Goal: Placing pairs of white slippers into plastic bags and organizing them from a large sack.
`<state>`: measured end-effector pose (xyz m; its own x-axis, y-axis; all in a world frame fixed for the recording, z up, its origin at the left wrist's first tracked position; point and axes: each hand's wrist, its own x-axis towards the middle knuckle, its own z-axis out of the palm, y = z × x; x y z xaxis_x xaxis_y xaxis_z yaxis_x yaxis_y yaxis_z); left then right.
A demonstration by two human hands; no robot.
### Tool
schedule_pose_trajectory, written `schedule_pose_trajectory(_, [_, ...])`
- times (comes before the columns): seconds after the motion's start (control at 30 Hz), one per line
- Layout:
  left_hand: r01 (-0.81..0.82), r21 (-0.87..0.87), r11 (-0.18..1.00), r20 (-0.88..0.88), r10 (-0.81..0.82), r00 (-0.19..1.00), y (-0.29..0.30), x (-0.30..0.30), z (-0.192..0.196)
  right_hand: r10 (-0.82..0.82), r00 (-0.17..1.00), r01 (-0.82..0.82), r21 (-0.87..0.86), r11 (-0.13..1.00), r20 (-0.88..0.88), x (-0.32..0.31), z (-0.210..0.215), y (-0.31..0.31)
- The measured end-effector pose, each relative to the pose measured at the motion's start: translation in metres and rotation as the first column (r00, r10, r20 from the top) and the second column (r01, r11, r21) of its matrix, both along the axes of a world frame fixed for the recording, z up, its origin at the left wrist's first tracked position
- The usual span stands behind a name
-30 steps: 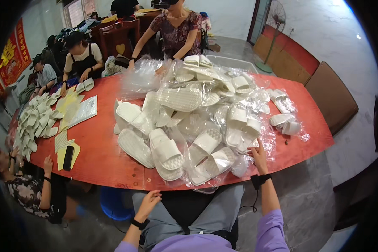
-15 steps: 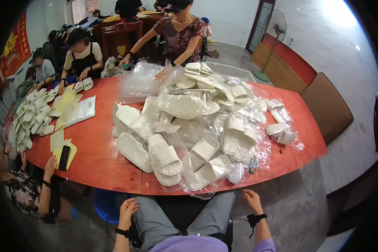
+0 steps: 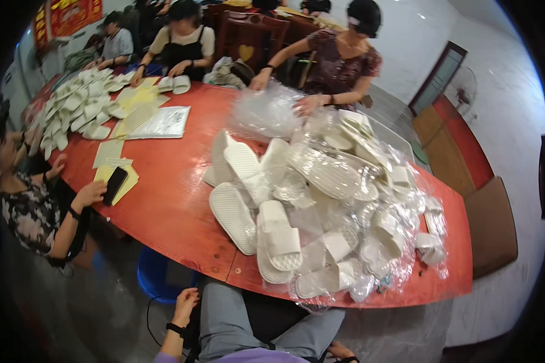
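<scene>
My left hand (image 3: 185,302) rests below the table edge beside my knee, fingers loosely curled, holding nothing; a dark band sits on its wrist. My right hand (image 3: 341,351) is low at the bottom edge by my right thigh, mostly hidden, and its fingers cannot be made out. In front of me a heap of white slippers (image 3: 278,239), some bare and many in clear plastic bags (image 3: 369,199), lies on the red oval table (image 3: 169,206). Neither hand touches the slippers.
A person across the table handles a clear bag (image 3: 266,112). Other people sit at the left with more white slippers (image 3: 72,112), yellow sheets (image 3: 136,100) and a black phone (image 3: 115,184). A blue stool (image 3: 157,278) stands under the table; a brown chair (image 3: 490,230) at right.
My right hand came off the slipper pile at the table edge and dropped down beside my thigh. My left hand stayed low by my knee. The view swung to the left.
</scene>
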<state>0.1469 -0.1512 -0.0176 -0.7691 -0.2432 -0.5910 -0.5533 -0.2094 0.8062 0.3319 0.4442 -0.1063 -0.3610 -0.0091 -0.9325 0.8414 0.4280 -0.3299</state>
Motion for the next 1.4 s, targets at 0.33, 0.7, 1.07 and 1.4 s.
schedule_pose_trajectory(0.33, [0.025,0.125,0.992,-0.083,-0.015,0.996,0.025,-0.044,0.01,0.366,0.9,-0.282,0.322,0.904,-0.237,-0.001,0.019,-0.035])
schedule_pose_trajectory(0.7, [-0.163,0.825,0.541,0.059,0.203,0.977,0.047,-0.054,0.034,0.265,0.954,-0.192,0.391,0.9,-0.141,-0.02,0.043,-0.047])
schedule_pose_trajectory(1.07, [-0.237,0.783,0.575,0.105,0.253,0.962,0.088,-0.015,0.052,-0.776,0.427,0.685,-0.394,0.613,-0.465,-0.103,0.081,-0.044])
schedule_pose_trajectory(1.4, [-0.283,0.757,0.589,0.119,0.301,0.946,0.122,-0.029,0.051,-0.939,0.331,0.476,-0.876,0.083,0.091,-0.153,0.104,-0.05])
